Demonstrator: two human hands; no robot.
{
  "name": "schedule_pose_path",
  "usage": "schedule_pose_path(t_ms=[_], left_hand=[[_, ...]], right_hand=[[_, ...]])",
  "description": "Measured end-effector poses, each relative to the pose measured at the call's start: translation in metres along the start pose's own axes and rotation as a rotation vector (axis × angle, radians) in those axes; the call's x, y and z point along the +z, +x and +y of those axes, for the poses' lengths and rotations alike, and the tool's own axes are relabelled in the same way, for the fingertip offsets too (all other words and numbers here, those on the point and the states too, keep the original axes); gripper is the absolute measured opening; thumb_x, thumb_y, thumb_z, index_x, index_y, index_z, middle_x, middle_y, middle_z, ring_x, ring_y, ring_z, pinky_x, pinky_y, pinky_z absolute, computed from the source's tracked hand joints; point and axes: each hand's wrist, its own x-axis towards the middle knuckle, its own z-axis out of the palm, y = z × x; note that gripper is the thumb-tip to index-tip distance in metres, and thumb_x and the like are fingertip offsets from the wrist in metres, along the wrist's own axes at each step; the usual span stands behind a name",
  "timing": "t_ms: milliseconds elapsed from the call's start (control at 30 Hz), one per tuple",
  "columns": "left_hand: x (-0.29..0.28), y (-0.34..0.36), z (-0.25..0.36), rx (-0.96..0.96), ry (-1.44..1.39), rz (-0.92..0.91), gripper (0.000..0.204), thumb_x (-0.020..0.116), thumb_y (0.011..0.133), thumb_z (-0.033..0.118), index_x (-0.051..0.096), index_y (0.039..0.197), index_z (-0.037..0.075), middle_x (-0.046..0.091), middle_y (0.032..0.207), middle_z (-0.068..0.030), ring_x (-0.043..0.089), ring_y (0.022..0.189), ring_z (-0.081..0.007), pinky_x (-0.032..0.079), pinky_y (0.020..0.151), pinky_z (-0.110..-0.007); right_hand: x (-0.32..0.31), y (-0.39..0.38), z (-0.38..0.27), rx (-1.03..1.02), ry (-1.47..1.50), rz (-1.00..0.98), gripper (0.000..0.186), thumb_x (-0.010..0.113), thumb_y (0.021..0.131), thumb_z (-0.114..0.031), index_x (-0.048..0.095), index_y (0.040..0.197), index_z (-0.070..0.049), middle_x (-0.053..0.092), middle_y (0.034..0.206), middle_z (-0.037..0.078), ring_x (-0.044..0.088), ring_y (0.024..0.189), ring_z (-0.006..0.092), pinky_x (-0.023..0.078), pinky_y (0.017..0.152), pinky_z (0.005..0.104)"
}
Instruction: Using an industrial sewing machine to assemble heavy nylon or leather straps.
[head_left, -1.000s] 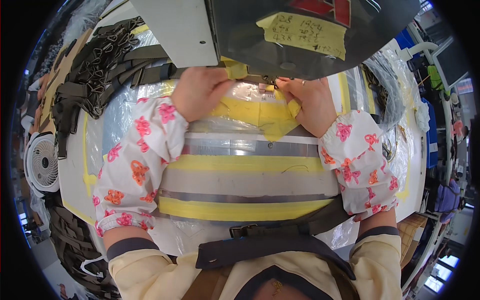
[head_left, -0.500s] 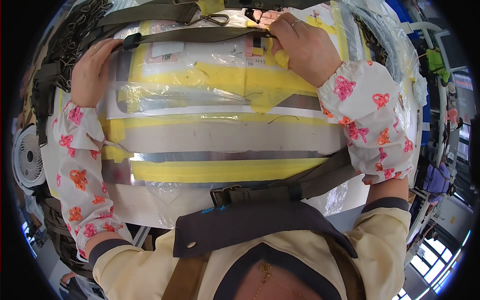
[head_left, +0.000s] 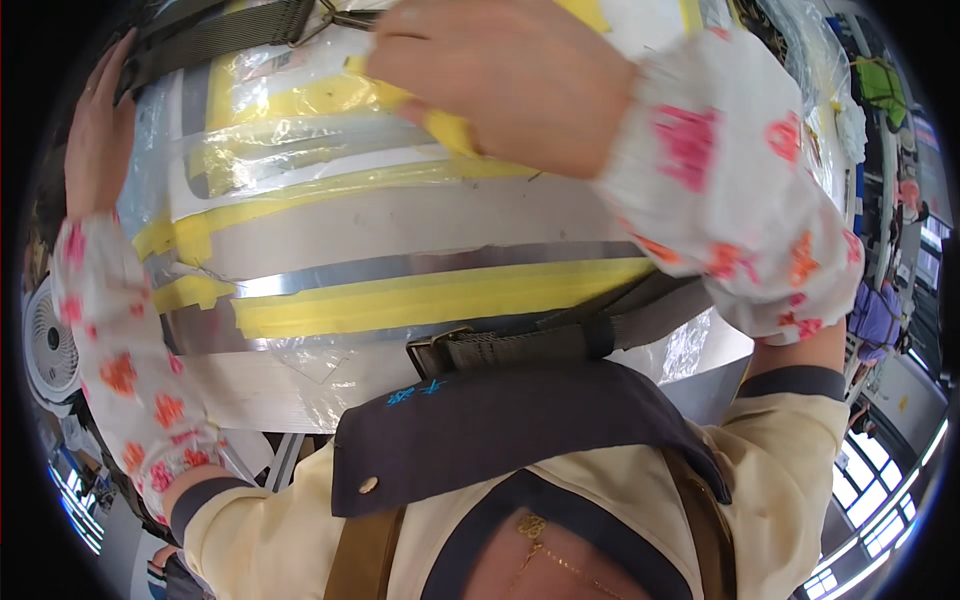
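My left hand [head_left: 98, 140] is at the upper left, its fingers closed on an olive webbing strap [head_left: 215, 38] that runs across the taped work surface [head_left: 420, 220]. A metal snap hook [head_left: 345, 20] lies at that strap's right part, beside the fingertips of my right hand [head_left: 500, 85]. That hand is blurred, fingers curled, with yellow tape round a digit; what it grips is hidden. Below, yellow tape bands [head_left: 440, 295] and clear plastic cover the surface. A second strap with a buckle [head_left: 435, 348] lies along the near edge.
A white fan [head_left: 52, 345] stands left of the worktop. Crumpled plastic [head_left: 810, 50] lines the upper right, with a green item [head_left: 880, 85] and a purple bag [head_left: 878, 318] beyond. Part of another person [head_left: 160, 565] shows at lower left.
The black machine housing has left the view. My left hand moved out to the left with the strap, while my right hand now sits farther left and appears larger and blurred.
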Motion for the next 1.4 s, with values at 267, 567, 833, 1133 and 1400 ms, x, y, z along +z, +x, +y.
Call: schedule_pose_path(t_ms=[267,567,833,1133,1400], left_hand=[[-0.102,-0.048,0.238,0.333,-1.057,-0.456,0.036,0.075,0.056,0.013,0.06,0.089,0.005,0.056,0.086,-0.0072,0.053,0.083,-0.0272,0.041,0.071,-0.037],[-0.112,-0.048,0.233,0.311,-1.242,-0.679,0.025,0.074,0.064,0.016,0.055,0.078,0.007,0.055,0.074,-0.0061,0.054,0.074,-0.0272,0.041,0.065,-0.034],[-0.105,-0.031,0.056,-0.397,-1.209,-0.586,0.019,0.059,0.086,0.019,0.051,0.091,0.002,0.048,0.074,0.0035,0.042,0.068,-0.0051,0.034,0.062,-0.019],[-0.048,-0.031,-0.008,-0.229,-0.537,-0.396,0.022,0.063,0.079,0.008,0.057,0.098,-0.001,0.059,0.088,-0.0075,0.055,0.077,-0.0177,0.042,0.07,-0.026],[-0.06,0.036,0.191,0.292,-0.717,-0.199,0.04,0.069,0.068,0.012,0.056,0.105,0.002,0.057,0.102,-0.0132,0.053,0.093,-0.0319,0.043,0.081,-0.038]], right_hand=[[-0.089,-0.097,-0.063,0.314,0.452,-0.596,0.036,0.074,0.06,-0.021,0.052,0.081,-0.002,0.054,0.083,0.012,0.053,0.081,0.0324,0.043,0.068,0.0403],[-0.086,-0.108,-0.08,0.262,0.258,-0.383,0.032,0.07,0.065,-0.017,0.047,0.085,-0.004,0.051,0.083,0.01,0.051,0.078,0.0297,0.041,0.067,0.0394],[-0.085,-0.075,-0.006,0.523,0.682,-0.299,0.022,0.067,0.079,-0.017,0.054,0.086,-0.001,0.056,0.065,0.013,0.053,0.057,0.0284,0.042,0.054,0.0323],[-0.116,-0.131,0.106,0.884,-0.619,-0.185,0.008,0.057,0.075,-0.007,0.059,0.082,-0.003,0.06,0.082,0.015,0.059,0.079,0.0327,0.047,0.067,0.0405],[-0.103,-0.12,0.155,0.847,-0.834,-0.168,0.015,0.056,0.077,-0.007,0.057,0.092,-0.006,0.06,0.089,0.015,0.06,0.084,0.0315,0.049,0.07,0.0407]])
